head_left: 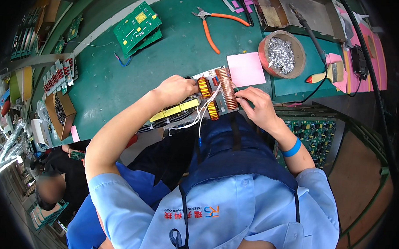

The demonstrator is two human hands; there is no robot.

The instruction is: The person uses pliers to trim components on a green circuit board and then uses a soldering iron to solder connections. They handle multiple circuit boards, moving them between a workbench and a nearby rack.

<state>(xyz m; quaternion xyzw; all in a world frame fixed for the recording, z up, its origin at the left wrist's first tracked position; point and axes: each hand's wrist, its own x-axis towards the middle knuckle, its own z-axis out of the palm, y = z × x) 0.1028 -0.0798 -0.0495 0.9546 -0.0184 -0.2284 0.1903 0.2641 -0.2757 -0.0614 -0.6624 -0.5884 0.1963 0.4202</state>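
Fingers of your right hand [258, 110] pinch the long copper coil [227, 88] on the circuit board [189, 111]; just left of that grip, your left hand [176, 89] clasps an orange toroid [204, 86]; white wires [195, 120] below hang loose, seemingly unfinished

Light blue work shirt [231, 209] on show here, short-sleeved, the cuffs ending above the elbows and both forearms bare. There's a small button at the chest, and a printed emblem in red and blue low on the front (lettering beside it, small). Over the shirt, a dark navy apron [234, 147], its thin dark straps running down across the shoulders, one ending in a loop near the collar. On the right wrist, a bright blue band [292, 148], snug and plain. No gloves: left hand [176, 89] and right hand [258, 107] both bare.
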